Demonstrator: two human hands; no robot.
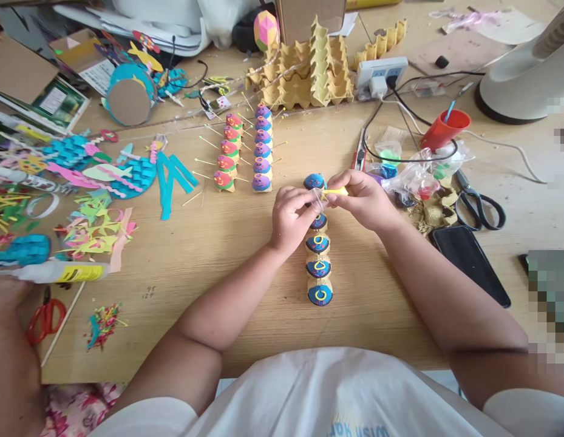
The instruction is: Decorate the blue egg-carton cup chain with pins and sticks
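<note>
Above a column of blue-topped egg-carton cups (319, 267), my two hands meet. My left hand (293, 218) pinches a small clear plastic wrapper (317, 199). A piece of yellow clay (337, 191) sits between the fingertips of my right hand (363, 197), its left end touching the wrapper. The lower cups carry yellow rings and small pink marks; my hands partly cover the upper ones. Two finished-looking columns stand farther back, one with red and green cups (227, 155), the other with purple and blue cups (262, 149), both with pins sticking out.
Egg cartons (309, 73) and a power strip (382, 71) lie at the back. To the right are a red cup (445, 128), black scissors (479, 206) and a phone (470, 261). Paper scraps (93, 227), glue (67, 271), red scissors (47, 315) and another person's arm (13, 346) are left.
</note>
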